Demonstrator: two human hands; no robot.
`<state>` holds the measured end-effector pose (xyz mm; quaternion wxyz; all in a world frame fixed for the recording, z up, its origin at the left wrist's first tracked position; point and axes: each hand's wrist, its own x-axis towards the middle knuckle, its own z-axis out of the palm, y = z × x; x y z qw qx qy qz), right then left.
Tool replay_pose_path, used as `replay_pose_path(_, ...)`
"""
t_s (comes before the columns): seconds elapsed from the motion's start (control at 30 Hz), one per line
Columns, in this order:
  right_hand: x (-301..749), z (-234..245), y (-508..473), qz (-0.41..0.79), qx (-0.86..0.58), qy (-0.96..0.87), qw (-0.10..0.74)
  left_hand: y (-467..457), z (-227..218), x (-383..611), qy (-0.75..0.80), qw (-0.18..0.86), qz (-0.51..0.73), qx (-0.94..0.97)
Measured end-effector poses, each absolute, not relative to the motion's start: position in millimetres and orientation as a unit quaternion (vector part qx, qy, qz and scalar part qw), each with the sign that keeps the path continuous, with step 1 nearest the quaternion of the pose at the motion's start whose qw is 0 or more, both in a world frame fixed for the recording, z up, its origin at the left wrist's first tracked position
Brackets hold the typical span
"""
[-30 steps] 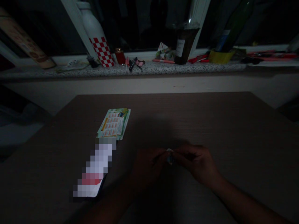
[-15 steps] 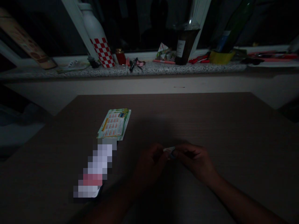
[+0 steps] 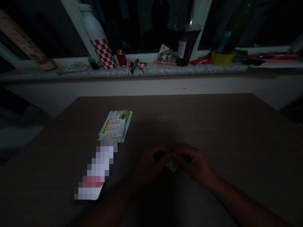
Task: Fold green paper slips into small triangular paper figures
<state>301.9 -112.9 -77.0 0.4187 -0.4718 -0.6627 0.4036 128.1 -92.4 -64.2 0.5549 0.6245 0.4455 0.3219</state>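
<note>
Forearms slant inward from bottom edge and lower right. Left hand and right hand nearly meet over table, knuckles curled, wrists roughly straight. Thumbs and forefingers of both pinch small paper piece, lower part showing beneath fingertips. Card stack lies to left, well apart.

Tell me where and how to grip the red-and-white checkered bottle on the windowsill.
Take the checkered bottle around its tapering white upper part, probably best from the near side: the window stands behind it, and a red jar sits close by its base.
</note>
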Motion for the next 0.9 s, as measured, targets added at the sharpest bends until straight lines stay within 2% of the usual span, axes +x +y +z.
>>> replay_pose_path(0.5, 299.2, -75.2, -111.9, 0.397, -0.495, -0.636, 0.439, -91.4, -71.7, 132.4, 0.446, 0.605, 0.368, 0.547)
replay_pose_path(0.9, 300.9, -79.3, -111.5, 0.416, -0.518, -0.567, 0.487, -90.8, -60.8, 132.7, 0.495, 0.566, 0.401, 0.523)
